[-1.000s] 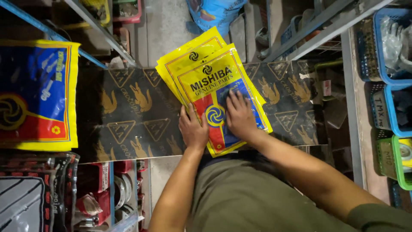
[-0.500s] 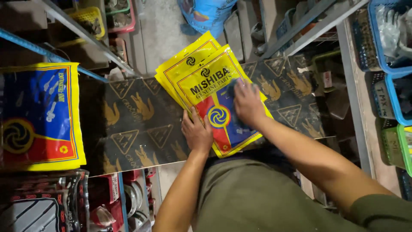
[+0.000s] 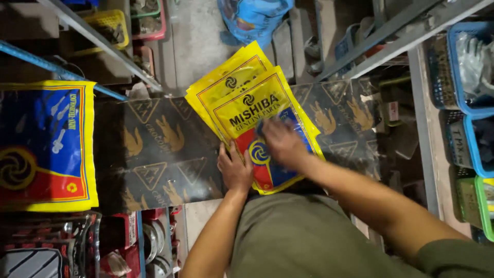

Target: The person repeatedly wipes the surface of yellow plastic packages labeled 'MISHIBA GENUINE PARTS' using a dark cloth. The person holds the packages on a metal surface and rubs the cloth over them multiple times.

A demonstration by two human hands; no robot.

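Yellow printed bags (image 3: 247,103), a fanned stack with red-and-blue panels, lie near the middle of the dark patterned board (image 3: 154,154), upper corners overhanging its far edge. At the board's left edge lies a second yellow-bordered blue bag (image 3: 43,144). Left hand (image 3: 235,169), fingers spread flat, presses the stack's near left corner. Right hand (image 3: 282,143), blurred, palm down and open, rests on the blue panel. Blue baskets (image 3: 471,67) stand far right.
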